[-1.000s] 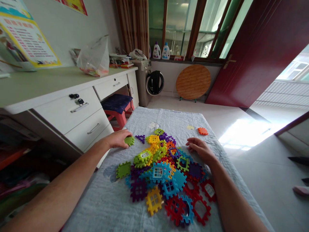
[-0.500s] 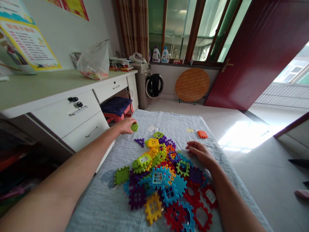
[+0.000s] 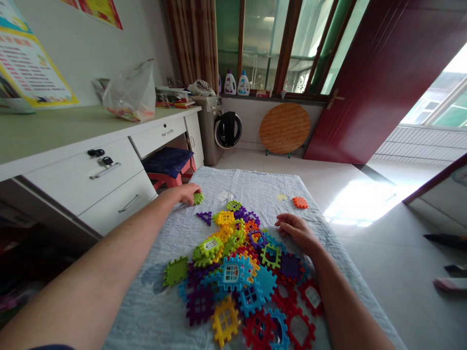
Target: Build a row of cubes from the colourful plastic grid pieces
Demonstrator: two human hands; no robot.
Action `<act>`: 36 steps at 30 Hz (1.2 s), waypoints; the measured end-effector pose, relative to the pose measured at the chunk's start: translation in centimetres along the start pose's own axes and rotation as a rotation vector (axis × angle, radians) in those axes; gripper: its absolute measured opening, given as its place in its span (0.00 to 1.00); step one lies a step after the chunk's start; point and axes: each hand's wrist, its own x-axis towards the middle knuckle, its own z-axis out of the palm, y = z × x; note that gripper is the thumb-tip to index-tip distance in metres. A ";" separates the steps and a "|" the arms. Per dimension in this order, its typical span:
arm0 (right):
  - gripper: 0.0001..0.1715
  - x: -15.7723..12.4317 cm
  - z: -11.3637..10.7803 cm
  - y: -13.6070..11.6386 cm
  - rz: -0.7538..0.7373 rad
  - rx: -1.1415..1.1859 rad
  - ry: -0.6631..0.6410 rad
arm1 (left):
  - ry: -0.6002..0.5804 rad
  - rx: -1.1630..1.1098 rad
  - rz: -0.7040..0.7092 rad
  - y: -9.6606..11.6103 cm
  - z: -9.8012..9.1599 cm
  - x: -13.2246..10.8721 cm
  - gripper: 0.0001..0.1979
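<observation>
Near the left edge of the cloth, a green notched tile is pinched by the left hand; if gripped loosely, it could be dropped over. By the tile pile, the right hand's fingers are loosely bent.

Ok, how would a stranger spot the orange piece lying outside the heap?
Start with the cloth-covered table, then find the heap of colourful plastic pieces on it. Beyond the person's right hand, towards the table's right edge, is a small orange piece with a notched rim. Unlike the heaped pieces, it lies alone.
</observation>
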 end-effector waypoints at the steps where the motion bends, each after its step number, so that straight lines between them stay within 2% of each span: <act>1: 0.20 0.0 0.0 -0.1 0.001 0.001 0.001 | -0.015 0.020 -0.003 0.0 0.0 0.0 0.26; 7: 0.20 -0.2 0.1 -0.4 0.004 0.006 0.007 | -0.002 0.059 -0.019 -0.1 0.1 0.3 0.29; 15: 0.19 -0.1 0.0 0.0 -0.012 -0.010 0.001 | -0.049 0.073 -0.043 -0.4 0.5 1.2 0.32; 27: 0.18 0.0 -0.1 0.4 -0.016 -0.016 0.005 | -0.015 0.081 -0.043 0.7 0.2 0.4 0.31; 30: 0.18 0.1 -0.1 0.4 -0.019 -0.022 0.003 | 0.034 0.088 -0.051 0.7 0.2 0.2 0.35; 33: 0.17 0.1 -0.1 0.4 -0.022 -0.019 -0.002 | 0.133 0.107 -0.046 1.5 0.1 -0.3 0.40; 36: 0.17 0.0 -0.1 0.2 -0.020 -0.006 -0.002 | 0.278 0.089 0.082 4.1 0.2 -1.0 0.33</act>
